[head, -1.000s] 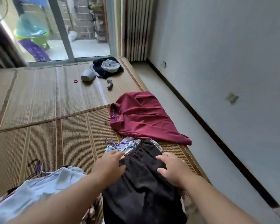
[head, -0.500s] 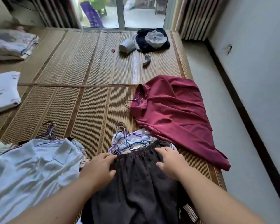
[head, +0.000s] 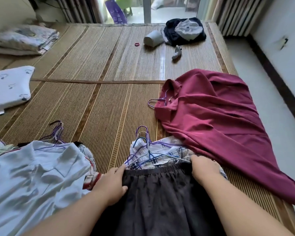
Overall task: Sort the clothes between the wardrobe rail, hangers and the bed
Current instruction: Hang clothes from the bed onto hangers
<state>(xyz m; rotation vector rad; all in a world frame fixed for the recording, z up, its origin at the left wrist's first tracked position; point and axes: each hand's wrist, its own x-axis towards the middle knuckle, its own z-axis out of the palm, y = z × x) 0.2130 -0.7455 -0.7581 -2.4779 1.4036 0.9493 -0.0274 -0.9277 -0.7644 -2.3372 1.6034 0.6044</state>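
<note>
Dark garment, gathered elastic waistband, lies over hangers on bed. My left hand, right hand pinch waistband ends.

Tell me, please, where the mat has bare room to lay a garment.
The mat is bare between the pillow, the maroon shirt and the cup. A narrow strip separates the white shirt from the hangers. The near edge is crowded.

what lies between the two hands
The gathered waistband of the dark garment, held at one end by the left hand and at the other by the right hand; head view.
</note>
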